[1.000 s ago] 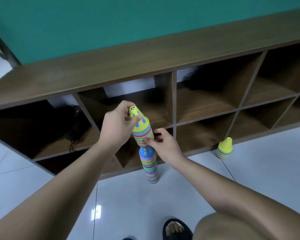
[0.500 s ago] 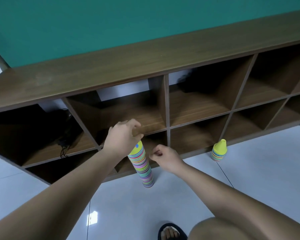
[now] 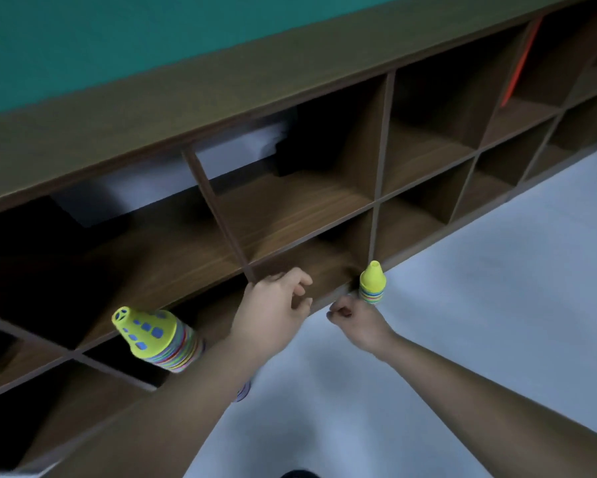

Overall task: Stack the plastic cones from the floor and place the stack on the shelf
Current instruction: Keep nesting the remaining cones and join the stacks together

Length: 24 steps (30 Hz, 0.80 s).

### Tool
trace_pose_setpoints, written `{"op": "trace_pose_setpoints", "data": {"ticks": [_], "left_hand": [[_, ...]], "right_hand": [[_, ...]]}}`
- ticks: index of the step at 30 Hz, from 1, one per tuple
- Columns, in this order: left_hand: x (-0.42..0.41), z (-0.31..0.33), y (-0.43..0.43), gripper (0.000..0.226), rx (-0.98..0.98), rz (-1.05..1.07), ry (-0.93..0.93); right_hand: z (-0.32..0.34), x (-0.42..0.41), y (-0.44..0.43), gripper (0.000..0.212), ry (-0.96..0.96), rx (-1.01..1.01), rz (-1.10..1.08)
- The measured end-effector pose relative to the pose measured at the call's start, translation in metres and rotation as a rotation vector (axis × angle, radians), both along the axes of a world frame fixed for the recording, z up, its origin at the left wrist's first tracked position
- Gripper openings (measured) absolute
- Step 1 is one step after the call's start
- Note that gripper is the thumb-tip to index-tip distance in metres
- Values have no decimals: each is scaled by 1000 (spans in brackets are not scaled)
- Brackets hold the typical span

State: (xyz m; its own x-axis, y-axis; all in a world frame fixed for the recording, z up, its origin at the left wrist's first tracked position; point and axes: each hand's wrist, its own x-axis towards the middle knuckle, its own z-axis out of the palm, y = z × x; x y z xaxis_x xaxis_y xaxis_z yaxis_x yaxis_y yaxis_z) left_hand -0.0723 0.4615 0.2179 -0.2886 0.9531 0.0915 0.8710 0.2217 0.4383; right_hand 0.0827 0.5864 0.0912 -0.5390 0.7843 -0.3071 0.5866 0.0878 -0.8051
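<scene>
The short cone stack (image 3: pixel 372 286) is being hovered beside by the curled, empty right hand (image 3: pixel 355 317) and loosely curled left hand (image 3: pixel 273 308), with merging onto the tall cone stack (image 3: pixel 159 339) and placement on the shelf (image 3: pixel 290 215) being awaited.

Left hand (image 3: pixel 273 305) has let go of the tall stack of striped plastic cones with a yellow, blue-holed top (image 3: pixel 148 334). It was pressing on the tip and is now off to the stack's right, fingers loosely curled, holding nothing. The upper and lower bunches, apart a second ago, are now one stack, partly behind the left forearm. Right hand (image 3: pixel 354 315), fingers curled, moved right and is now just beside the small stack of striped cones with a plain yellow top (image 3: pixel 372 284). View swung right.
</scene>
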Motion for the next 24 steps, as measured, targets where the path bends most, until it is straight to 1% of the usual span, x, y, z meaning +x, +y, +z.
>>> {"op": "trace_pose_setpoints", "data": {"ticks": [2, 5, 8, 11, 14, 17, 20, 22, 24], "left_hand": [[8, -19, 17, 27, -40, -21, -33], [15, -47, 41, 27, -86, -34, -70], [19, -79, 56, 28, -125, -23, -118], [22, -110, 64, 32, -167, -24, -167], [20, -138, 71, 36, -178, -31, -185], [14, -156, 81, 39, -179, -29, -199], [8, -168, 92, 42, -180, -32, -233], [4, -172, 101, 42, -161, -40, -238], [2, -175, 107, 42, -147, -39, -236]], "right_hand": [[-19, 17, 18, 16, -22, -35, -62], [-52, 35, 41, 13, -36, -75, -160], [-86, 45, 61, 23, -40, -119, -253], [-114, 50, 79, 42, -53, -121, -322], [-141, 49, 98, 70, -55, -74, -373], [-155, 44, 121, 97, -29, -43, -347], [-163, 34, 143, 114, -10, -61, -339], [-170, 28, 157, 117, 56, -96, -327], [-176, 23, 165, 104, 65, -126, -304]]}}
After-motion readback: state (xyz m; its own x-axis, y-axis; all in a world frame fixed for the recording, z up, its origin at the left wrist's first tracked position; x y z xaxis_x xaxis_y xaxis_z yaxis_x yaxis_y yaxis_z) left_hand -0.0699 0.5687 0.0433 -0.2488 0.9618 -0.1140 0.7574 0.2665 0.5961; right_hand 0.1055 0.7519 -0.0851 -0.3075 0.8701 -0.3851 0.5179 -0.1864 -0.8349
